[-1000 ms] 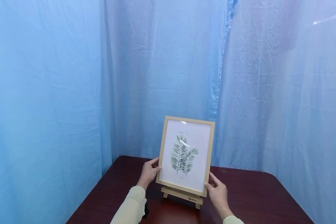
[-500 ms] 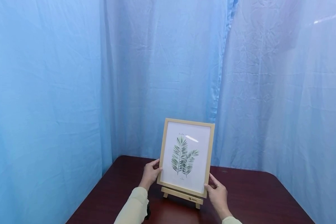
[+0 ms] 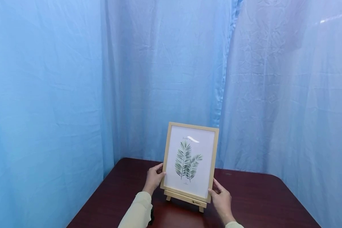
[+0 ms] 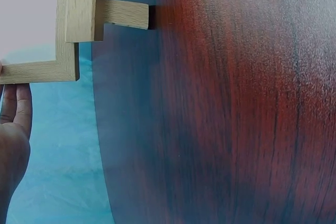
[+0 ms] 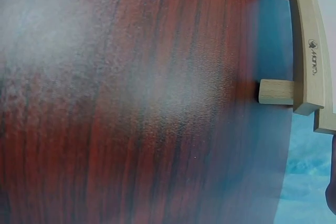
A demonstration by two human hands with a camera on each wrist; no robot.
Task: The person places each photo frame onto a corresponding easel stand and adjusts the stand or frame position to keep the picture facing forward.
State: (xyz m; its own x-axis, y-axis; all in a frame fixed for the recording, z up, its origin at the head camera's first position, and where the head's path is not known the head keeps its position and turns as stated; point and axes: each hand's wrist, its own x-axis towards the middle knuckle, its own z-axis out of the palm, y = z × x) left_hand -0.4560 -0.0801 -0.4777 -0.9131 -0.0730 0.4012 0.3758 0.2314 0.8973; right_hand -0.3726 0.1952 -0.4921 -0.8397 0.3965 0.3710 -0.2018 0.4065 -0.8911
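Observation:
A light-wood picture frame [image 3: 189, 161] with a print of two green palm leaves stands tilted back on a small wooden easel [image 3: 185, 198]. My left hand [image 3: 153, 179] pinches its left side low down, thumb on the front edge and fingers behind. On the lower right side, my right hand [image 3: 221, 199] grips the frame the same way. In the left wrist view, the bottom corner of the frame [image 4: 67, 69] sits behind the easel's front ledge [image 4: 85, 6]. The right wrist view has the ledge [image 5: 310, 51] with dark lettering and two short feet on the table.
The dark red-brown wooden table [image 3: 253, 196] has rounded far corners and a glossy grain. Light blue curtains [image 3: 165, 63] hang around its left, back and right sides.
The picture frame has come down slightly toward the easel ledge, narrowing the gap at its bottom. Both hands have lowered a little with it. The easel has stayed in place.

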